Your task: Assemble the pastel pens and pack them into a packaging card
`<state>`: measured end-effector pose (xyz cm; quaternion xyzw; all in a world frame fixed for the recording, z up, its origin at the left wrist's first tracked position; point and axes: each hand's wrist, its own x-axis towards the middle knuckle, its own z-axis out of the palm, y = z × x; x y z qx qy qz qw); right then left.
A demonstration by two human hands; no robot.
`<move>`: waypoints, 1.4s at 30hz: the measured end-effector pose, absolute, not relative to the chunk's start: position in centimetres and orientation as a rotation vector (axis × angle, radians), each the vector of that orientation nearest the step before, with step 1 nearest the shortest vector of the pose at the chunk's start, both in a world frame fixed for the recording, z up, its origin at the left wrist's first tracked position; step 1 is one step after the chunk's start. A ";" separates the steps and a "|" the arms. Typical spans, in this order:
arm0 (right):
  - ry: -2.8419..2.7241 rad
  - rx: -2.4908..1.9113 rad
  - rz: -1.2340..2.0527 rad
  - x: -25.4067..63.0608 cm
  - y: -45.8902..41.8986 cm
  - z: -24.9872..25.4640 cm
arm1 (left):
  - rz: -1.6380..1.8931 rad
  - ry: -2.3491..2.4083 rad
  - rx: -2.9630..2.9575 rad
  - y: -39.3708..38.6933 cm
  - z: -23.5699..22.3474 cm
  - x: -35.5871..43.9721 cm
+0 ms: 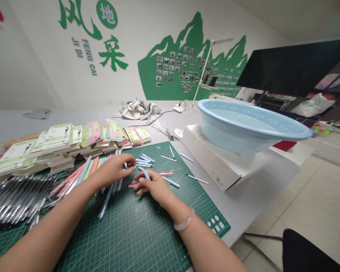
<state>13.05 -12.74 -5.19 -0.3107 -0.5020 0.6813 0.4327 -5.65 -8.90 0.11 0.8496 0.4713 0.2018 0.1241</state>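
Seemingly midway, pen parts [172, 183] loose.
Right hand [155, 187] pinches a blue barrel [146, 175]; left hand [119, 166] half open.

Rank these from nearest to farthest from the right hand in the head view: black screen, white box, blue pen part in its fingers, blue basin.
From the right hand:
1. Blue pen part, in its fingers
2. White box, to the right
3. Blue basin, on the box
4. Black screen, far right, in the background

"JI DI" [77, 48], "FENG CAI" [89, 57], "地" [107, 14] on wall [45, 56]
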 end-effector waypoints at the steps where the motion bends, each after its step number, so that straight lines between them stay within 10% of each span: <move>1: -1.217 -0.803 1.628 13.4 -12.5 -5.0 | 0.596 1.365 2.444 -9.1 0.3 -5.5; 42: -1.149 -0.911 1.229 16.1 -11.4 -3.8 | 0.891 0.830 1.620 -10.4 -2.0 -2.3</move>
